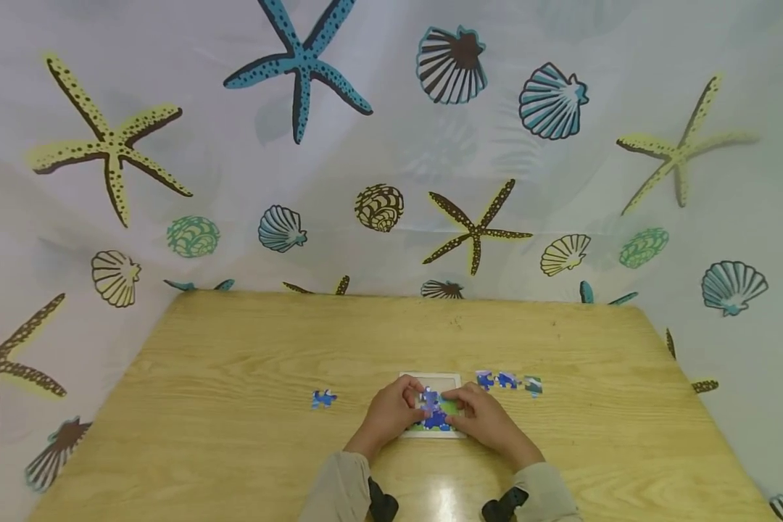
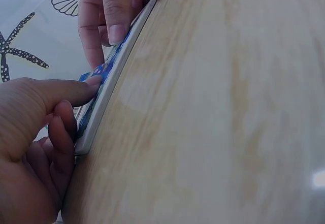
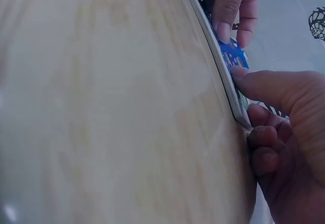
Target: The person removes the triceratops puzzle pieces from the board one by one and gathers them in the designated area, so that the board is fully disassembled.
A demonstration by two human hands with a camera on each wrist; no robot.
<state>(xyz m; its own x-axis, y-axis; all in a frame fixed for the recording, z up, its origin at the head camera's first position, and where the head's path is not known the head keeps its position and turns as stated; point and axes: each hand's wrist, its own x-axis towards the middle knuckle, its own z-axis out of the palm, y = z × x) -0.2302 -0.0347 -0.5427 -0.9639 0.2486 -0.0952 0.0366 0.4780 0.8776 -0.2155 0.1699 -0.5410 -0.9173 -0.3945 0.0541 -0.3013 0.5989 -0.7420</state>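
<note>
We see the white-rimmed tray (image 1: pixel 440 375) lying flat on the wooden table (image 1: pixel 235 355), with the blue-purple puzzle piece (image 1: pixel 430 398) over its inside, between the two hands. Our left hand (image 1: pixel 388 410) and right hand (image 1: pixel 489 418) each seem to pinch its edges between thumb and forefinger; how firmly, we cannot tell. If both thumbs push unevenly, we judge, the piece could tilt and ride up on the blue pieces (image 1: pixel 436 420) below, or nudge them apart. A sleeve or wrist swung wide could scatter the loose pieces (image 1: pixel 507 380) just beyond our right hand; the left-hand loose piece (image 1: pixel 322 398) lies farther off, so less at risk.
</note>
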